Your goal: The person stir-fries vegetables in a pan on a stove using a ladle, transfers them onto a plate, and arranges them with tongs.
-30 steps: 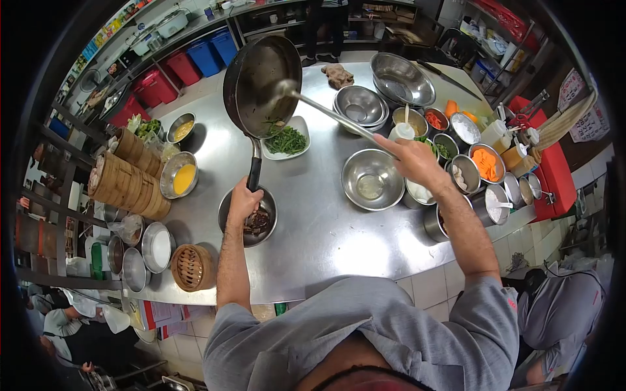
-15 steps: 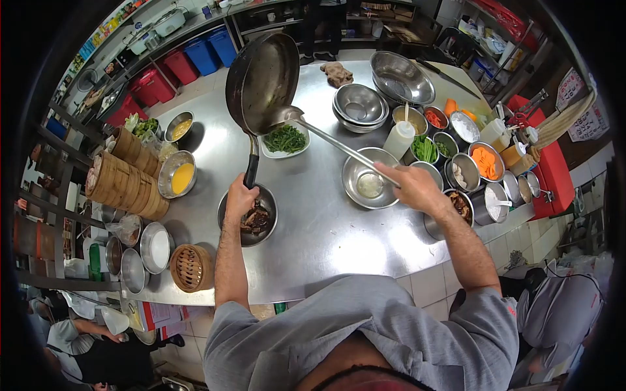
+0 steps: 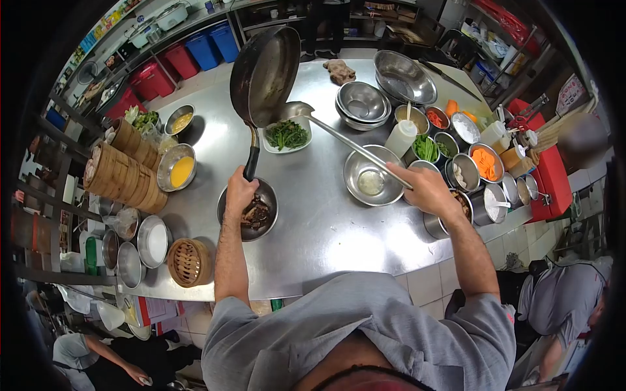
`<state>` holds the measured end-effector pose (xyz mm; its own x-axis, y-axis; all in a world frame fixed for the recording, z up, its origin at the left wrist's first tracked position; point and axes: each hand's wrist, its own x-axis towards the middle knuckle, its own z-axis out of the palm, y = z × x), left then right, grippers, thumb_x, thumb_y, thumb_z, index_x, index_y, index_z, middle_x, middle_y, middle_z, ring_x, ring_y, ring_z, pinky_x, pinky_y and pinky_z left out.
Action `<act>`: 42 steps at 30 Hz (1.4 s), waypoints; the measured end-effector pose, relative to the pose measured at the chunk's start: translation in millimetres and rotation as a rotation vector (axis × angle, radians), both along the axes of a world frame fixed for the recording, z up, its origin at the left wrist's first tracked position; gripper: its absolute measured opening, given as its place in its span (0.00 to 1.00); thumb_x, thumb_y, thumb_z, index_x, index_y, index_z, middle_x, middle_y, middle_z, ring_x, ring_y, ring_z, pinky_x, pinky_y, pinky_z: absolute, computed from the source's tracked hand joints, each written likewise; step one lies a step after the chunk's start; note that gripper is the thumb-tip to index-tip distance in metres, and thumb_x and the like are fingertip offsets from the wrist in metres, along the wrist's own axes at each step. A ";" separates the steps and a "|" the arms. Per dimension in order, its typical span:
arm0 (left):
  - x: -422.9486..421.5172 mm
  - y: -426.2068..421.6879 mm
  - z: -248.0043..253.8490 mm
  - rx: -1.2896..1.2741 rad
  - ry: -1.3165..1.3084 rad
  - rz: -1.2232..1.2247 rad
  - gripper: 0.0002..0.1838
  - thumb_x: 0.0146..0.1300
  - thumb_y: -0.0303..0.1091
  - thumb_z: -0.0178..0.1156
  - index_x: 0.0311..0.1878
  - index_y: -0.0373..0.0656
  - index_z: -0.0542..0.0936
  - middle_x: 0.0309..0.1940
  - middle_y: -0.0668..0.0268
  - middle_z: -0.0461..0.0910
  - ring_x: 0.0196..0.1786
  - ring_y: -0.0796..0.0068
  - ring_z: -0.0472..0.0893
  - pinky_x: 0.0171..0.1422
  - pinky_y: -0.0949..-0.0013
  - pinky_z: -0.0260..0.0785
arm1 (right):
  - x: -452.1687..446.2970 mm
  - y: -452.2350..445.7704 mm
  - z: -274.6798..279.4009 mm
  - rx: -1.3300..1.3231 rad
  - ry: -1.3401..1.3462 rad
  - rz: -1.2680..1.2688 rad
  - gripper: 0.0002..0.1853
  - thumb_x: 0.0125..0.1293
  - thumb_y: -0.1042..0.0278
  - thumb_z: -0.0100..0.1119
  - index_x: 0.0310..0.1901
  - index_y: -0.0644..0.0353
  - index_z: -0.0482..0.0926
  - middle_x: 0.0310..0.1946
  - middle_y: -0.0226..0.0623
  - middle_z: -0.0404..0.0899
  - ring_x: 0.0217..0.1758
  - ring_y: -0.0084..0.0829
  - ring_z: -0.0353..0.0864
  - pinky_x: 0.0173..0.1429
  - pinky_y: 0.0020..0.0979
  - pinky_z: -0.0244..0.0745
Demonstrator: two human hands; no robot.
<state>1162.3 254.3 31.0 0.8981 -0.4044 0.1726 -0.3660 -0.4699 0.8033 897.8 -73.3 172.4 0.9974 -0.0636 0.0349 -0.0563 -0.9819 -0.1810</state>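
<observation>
My left hand [image 3: 242, 193] is closed round the black handle of a dark wok [image 3: 266, 78], which is tilted on its side over the table. In my right hand [image 3: 427, 190] is the long handle of a metal ladle [image 3: 352, 139]. The ladle's bowl sits at the wok's lower rim, above a white dish [image 3: 283, 151] of cooked-looking greens [image 3: 287, 135]. Below my left hand a metal bowl [image 3: 274, 207] holds dark brown pieces [image 3: 255, 214]. A steel bowl [image 3: 352, 179] with a little clear liquid stands under the ladle handle near my right hand.
Bamboo steamers [image 3: 120, 176] and a bowl of yellow liquid [image 3: 182, 172] stand left. Right are stacked bowls [image 3: 363, 101], squeeze bottles [image 3: 400, 138], sliced carrots [image 3: 484, 163] and a knife [image 3: 450, 79]. Co-workers are at lower left [image 3: 117, 358] and right [image 3: 564, 303].
The wok has moved slightly up and right. The ladle has shifted right with my right hand. The greens in the dish look darker and spread a little differently.
</observation>
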 end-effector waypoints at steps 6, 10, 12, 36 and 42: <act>-11.4 -2.5 19.8 -0.104 0.150 0.013 0.10 0.50 0.27 0.58 0.31 0.33 0.67 0.14 0.61 0.70 0.13 0.72 0.72 0.17 0.67 0.63 | -18.1 8.1 16.8 -0.017 0.074 -0.076 0.34 0.51 0.79 0.51 0.63 0.43 0.66 0.31 0.43 0.78 0.36 0.43 0.80 0.40 0.42 0.73; -18.8 0.5 23.6 -0.105 0.153 0.021 0.10 0.49 0.26 0.58 0.31 0.33 0.68 0.14 0.63 0.70 0.13 0.73 0.72 0.16 0.68 0.63 | 7.1 18.1 -0.7 -0.066 0.127 -0.090 0.33 0.51 0.80 0.50 0.62 0.46 0.67 0.32 0.46 0.78 0.36 0.43 0.80 0.40 0.42 0.73; -20.9 2.1 26.2 -0.118 0.139 0.012 0.10 0.49 0.26 0.58 0.30 0.34 0.68 0.13 0.64 0.69 0.12 0.75 0.71 0.15 0.69 0.62 | 12.1 20.0 -12.5 -0.076 0.134 -0.108 0.33 0.51 0.80 0.50 0.62 0.46 0.68 0.31 0.46 0.78 0.36 0.43 0.80 0.39 0.43 0.73; -175.9 -44.5 48.3 -1.061 1.009 -0.414 0.08 0.60 0.26 0.50 0.42 0.39 0.72 0.18 0.73 0.63 0.13 0.83 0.63 0.14 0.76 0.61 | -8.4 42.7 -5.4 1.370 0.147 0.012 0.33 0.63 0.57 0.58 0.65 0.62 0.59 0.34 0.37 0.78 0.30 0.22 0.78 0.31 0.26 0.76; -219.4 -53.8 75.5 -1.171 0.986 -0.249 0.10 0.59 0.24 0.50 0.44 0.39 0.67 0.18 0.71 0.62 0.11 0.84 0.62 0.11 0.76 0.59 | -30.2 -153.1 40.6 0.934 -0.384 -0.247 0.24 0.59 0.60 0.61 0.54 0.65 0.73 0.32 0.37 0.81 0.23 0.20 0.78 0.29 0.24 0.73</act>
